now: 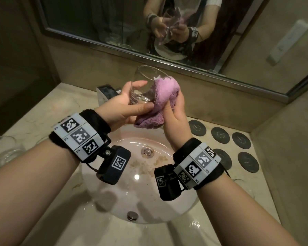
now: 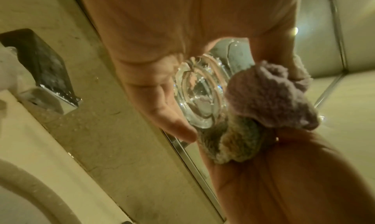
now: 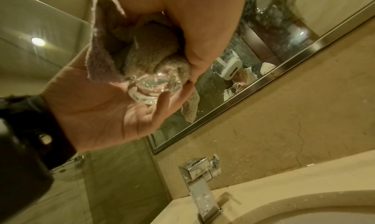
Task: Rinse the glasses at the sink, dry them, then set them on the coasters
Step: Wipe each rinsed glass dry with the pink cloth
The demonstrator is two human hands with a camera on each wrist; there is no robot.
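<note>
A clear glass [image 1: 144, 77] is tilted above the sink, its mouth toward the mirror. My left hand [image 1: 132, 103] grips its thick base [image 2: 202, 95], thumb on one side and fingers on the other. My right hand [image 1: 175, 105] holds a bunched pink cloth [image 1: 161, 96] against the glass's right side and rim. In the right wrist view the cloth [image 3: 146, 55] covers the wall of the glass just above the base [image 3: 154, 89]. Several dark round coasters [image 1: 220, 135] lie on the counter to the right; none of them bears a glass.
The round basin [image 1: 137, 196] with its drain [image 1: 147, 151] lies below my hands. A chrome faucet [image 1: 105, 91] stands behind my left hand. Another glass [image 1: 4, 150] sits on the counter at the far left. A mirror [image 1: 114, 23] runs along the back wall.
</note>
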